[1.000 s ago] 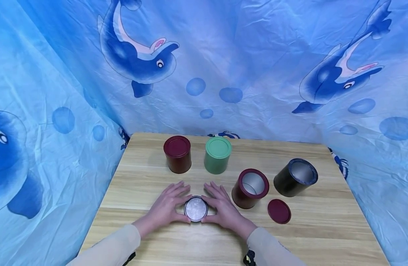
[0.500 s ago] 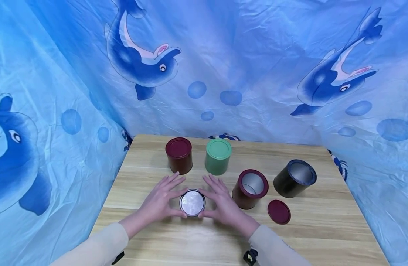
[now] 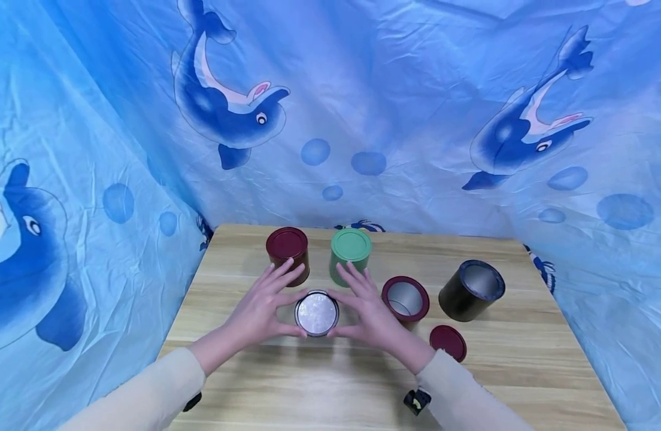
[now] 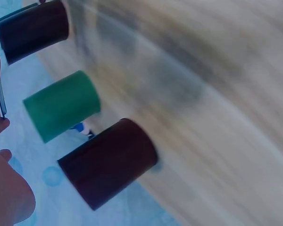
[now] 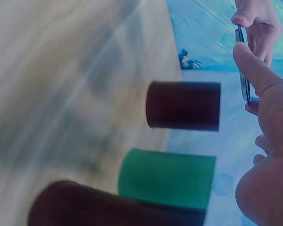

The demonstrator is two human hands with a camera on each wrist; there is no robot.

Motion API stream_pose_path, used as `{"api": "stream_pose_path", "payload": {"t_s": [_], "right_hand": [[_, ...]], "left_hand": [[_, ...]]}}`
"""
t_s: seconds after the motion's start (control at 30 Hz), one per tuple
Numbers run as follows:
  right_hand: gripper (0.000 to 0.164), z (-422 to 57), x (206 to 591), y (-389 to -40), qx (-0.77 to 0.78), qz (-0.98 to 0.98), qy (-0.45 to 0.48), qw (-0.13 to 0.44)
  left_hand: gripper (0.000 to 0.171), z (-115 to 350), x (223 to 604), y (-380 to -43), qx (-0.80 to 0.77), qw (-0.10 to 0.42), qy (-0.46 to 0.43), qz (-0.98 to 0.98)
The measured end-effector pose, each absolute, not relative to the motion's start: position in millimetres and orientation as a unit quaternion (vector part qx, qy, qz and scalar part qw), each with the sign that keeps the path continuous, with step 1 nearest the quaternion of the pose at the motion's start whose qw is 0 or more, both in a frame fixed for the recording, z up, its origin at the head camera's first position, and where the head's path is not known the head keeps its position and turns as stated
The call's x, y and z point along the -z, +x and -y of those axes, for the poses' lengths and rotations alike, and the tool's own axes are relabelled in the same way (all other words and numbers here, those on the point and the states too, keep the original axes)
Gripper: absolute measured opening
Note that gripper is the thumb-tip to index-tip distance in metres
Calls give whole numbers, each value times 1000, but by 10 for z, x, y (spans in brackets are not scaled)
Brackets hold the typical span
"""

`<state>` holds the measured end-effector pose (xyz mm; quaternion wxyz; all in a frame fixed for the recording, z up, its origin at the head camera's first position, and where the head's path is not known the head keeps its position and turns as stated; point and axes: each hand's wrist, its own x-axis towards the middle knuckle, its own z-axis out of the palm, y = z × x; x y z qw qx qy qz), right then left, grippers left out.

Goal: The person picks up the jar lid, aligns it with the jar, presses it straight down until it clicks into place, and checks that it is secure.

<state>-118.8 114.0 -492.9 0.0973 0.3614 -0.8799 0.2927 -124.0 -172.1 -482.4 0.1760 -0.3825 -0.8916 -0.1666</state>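
A thin round lid (image 3: 317, 313) with a silvery face and dark rim is held between both hands, above the table. My left hand (image 3: 260, 308) pinches its left edge between thumb and forefinger, the other fingers spread. On the opposite edge my right hand (image 3: 369, 311) grips it the same way. Seen edge-on in the right wrist view, the lid (image 5: 244, 66) looks flat and slim. Beyond the hands stand a dark red can (image 3: 288, 272) and a green can (image 3: 351, 244), both with lids on. A lidless dark red can (image 3: 406, 299) stands just past my right hand.
A black can (image 3: 462, 299) without a lid stands at the right. A dark red lid (image 3: 450, 341) lies flat on the wooden table (image 3: 524, 359), partly behind my right sleeve. Blue dolphin-print cloth (image 3: 330, 108) hangs behind and at the sides.
Both hands have raised the silvery lid off the table and carried it slightly forward, and it looks larger. The cans and the red lid stay in place; the head view has shifted a little.
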Motion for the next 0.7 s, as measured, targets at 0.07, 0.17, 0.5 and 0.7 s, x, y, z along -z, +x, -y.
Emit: {"api": "stream_pose_path", "payload": {"t_s": [0.07,0.17,0.5,0.7], "right_hand": [[80,-1201,4867,-1218,-293,881,358,100],[78,-1304,4789,-1261,-291,882,356,108],[78,-1685,4615,-1398,-296,885,345,101],[77,-1917,4570,-1466,-295,885,341,114]], "left_hand": [[83,1659,4765,-1289,168,174,-383,891],[83,1557,4679,-1363,168,164,-382,894],[82,1208,4512,-1619,166,149,-398,890],[82,976,4429,-1742,159,139,-406,889]]}}
